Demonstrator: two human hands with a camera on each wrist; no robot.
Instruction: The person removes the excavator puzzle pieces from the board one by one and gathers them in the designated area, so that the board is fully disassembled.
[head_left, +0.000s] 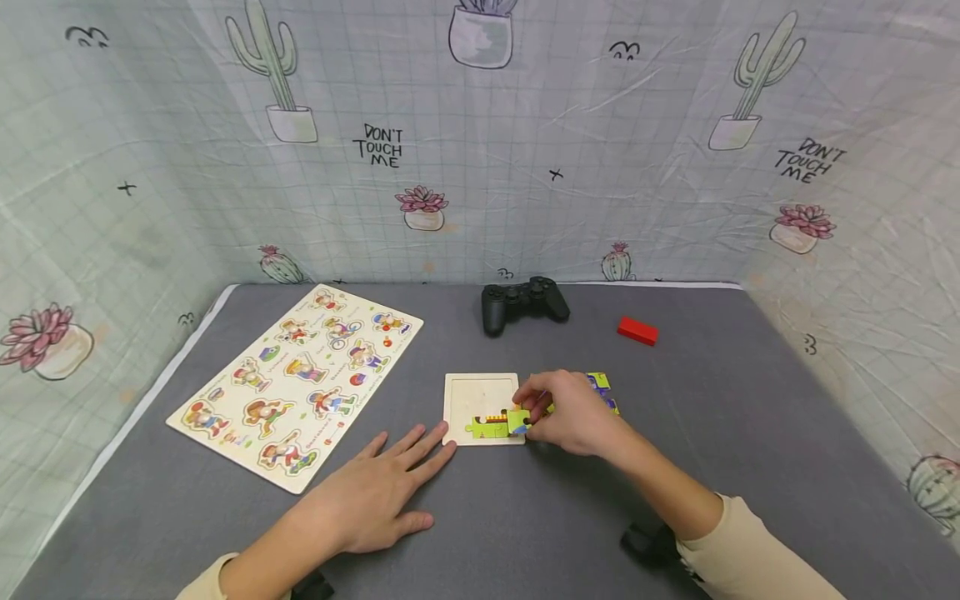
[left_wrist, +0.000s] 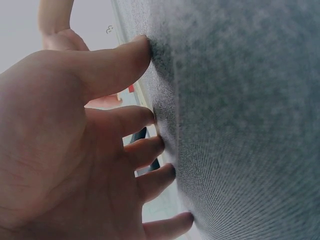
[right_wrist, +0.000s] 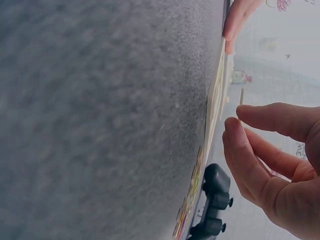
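Observation:
In the head view a small square wooden puzzle tray lies on the grey table. Joined green jigsaw pieces sit along its lower part. My right hand pinches a yellow-green jigsaw piece between thumb and fingers, over the tray's lower right corner. Seen edge-on in the right wrist view, the piece is a thin strip above the thumb and fingertips. My left hand lies flat with spread fingers, its fingertips at the tray's left edge. More colourful pieces lie partly hidden behind the right hand.
A large wooden board with picture figures lies at the left. At the back are a black game controller and a red block. A printed cloth hangs around the table's back and sides.

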